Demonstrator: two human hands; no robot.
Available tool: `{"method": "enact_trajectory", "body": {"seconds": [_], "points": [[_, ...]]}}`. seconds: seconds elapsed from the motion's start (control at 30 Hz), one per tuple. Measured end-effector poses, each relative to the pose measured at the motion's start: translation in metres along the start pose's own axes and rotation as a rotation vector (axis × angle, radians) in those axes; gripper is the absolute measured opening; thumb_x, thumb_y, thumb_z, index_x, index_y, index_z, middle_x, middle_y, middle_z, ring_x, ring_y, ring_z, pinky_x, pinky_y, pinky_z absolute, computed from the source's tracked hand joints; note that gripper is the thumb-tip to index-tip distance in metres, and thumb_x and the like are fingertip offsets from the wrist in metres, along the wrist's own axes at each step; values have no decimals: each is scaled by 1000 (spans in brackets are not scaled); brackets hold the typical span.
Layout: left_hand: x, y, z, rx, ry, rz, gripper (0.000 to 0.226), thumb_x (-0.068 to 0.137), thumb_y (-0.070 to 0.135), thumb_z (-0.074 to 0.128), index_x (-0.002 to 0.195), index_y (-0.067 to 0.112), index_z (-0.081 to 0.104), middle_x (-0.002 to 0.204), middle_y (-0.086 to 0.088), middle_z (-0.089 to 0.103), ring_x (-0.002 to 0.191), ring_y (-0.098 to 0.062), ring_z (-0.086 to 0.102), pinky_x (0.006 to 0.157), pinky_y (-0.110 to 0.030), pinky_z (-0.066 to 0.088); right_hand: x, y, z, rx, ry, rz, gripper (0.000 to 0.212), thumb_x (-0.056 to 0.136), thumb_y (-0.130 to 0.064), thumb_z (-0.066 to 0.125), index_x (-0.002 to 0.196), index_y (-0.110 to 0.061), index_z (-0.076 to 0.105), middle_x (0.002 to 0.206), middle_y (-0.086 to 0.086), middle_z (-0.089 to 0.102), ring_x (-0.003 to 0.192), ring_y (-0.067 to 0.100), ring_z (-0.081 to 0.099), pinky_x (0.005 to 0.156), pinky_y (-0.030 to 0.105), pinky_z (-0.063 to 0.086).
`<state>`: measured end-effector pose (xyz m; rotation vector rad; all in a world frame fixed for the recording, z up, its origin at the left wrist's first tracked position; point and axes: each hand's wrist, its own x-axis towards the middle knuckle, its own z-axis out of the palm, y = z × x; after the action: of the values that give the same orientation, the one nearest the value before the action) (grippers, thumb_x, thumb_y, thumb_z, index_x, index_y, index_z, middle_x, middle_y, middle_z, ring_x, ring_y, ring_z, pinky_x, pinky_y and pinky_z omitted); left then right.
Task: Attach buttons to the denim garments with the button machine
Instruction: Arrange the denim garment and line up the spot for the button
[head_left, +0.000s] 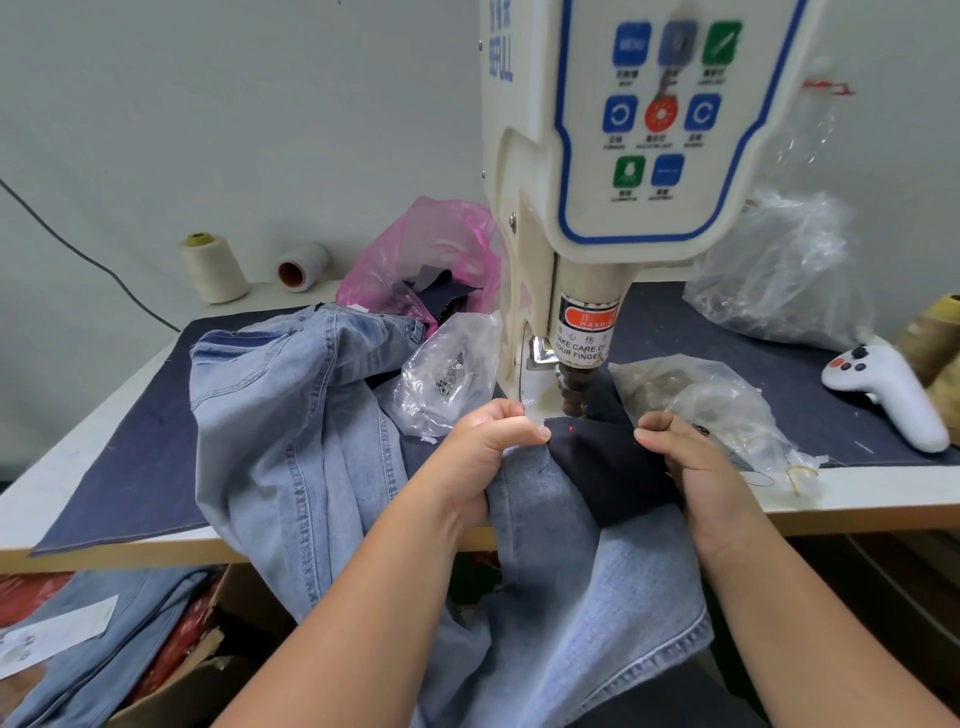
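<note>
Two hands pinch a dark denim piece (608, 467) under the button machine (613, 171). The left hand (493, 441) has fingers curled on the piece's left edge, together with the light blue denim garment (291, 441) below it; the right hand (685, 457) grips the right edge. A red light dot (571, 428) falls on the dark piece, at 6 o'clock from the machine's punch head (574, 389). Clear bags of buttons (447, 374) lie at 10 o'clock of the left hand, another bag (722, 395) at 1 o'clock of the right. A white controller (888, 395) rests on the table (883, 493) at 3 o'clock.
</note>
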<state>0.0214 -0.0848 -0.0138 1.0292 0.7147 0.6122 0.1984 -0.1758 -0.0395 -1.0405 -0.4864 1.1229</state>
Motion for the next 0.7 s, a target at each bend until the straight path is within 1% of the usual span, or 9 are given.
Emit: {"method": "enact_trajectory", "body": {"seconds": [0.13, 0.2, 0.3, 0.4, 0.5, 0.53, 0.63, 0.7], "points": [[0, 0, 0, 4, 4, 5, 28, 84, 0, 62, 73, 21, 47, 70, -2, 54, 58, -14, 53, 53, -23, 43, -1, 0, 0, 18, -4, 6, 28, 84, -3, 58, 68, -25, 65, 70, -1, 66, 60, 10, 65, 53, 23, 52], [0, 0, 0, 2, 2, 8, 28, 84, 0, 62, 74, 21, 47, 72, -3, 54, 60, -15, 53, 55, -25, 43, -1, 0, 1, 18, -5, 10, 26, 82, -4, 59, 68, -25, 65, 70, 0, 67, 60, 11, 65, 54, 23, 53], [-1, 0, 1, 1, 3, 10, 28, 85, 0, 62, 74, 21, 47, 71, -3, 54, 59, -15, 53, 55, -25, 43, -1, -1, 1, 21, -13, 8, 18, 72, -7, 64, 68, -25, 66, 72, 0, 67, 62, 11, 65, 55, 23, 53], [-1, 1, 1, 7, 6, 11, 28, 84, 0, 63, 75, 21, 47, 75, -5, 54, 62, -15, 53, 56, -26, 42, 0, 0, 1, 7, -13, 6, 22, 76, -6, 63, 67, -25, 67, 73, 0, 67, 63, 11, 65, 56, 25, 53], [-1, 0, 0, -2, -2, 6, 27, 84, 0, 63, 76, 21, 47, 78, -7, 53, 64, -17, 53, 58, -28, 42, 0, -1, 1, 7, -20, 2, 15, 67, -10, 67, 68, -25, 67, 73, 1, 67, 64, 12, 65, 57, 25, 53], [-1, 0, 0, 1, -3, 6, 27, 84, 1, 63, 76, 21, 47, 78, -6, 53, 64, -17, 53, 58, -28, 42, 0, -1, 1, 0, -19, 1, 16, 69, -9, 66, 67, -26, 67, 73, 0, 67, 64, 11, 65, 56, 25, 53], [0, -2, -1, -2, -5, 9, 28, 85, 1, 63, 75, 22, 47, 73, -3, 53, 60, -14, 52, 55, -25, 42, 2, 0, -1, -3, -6, 0, 27, 82, -4, 60, 67, -25, 68, 70, -1, 67, 60, 9, 66, 51, 21, 53], [1, -3, -1, -10, -9, 6, 28, 84, 0, 63, 76, 22, 47, 74, -4, 53, 60, -15, 52, 56, -26, 42, 2, -1, -1, 12, -6, 3, 28, 84, -3, 58, 68, -24, 67, 68, -1, 67, 58, 9, 65, 50, 20, 52]]}}
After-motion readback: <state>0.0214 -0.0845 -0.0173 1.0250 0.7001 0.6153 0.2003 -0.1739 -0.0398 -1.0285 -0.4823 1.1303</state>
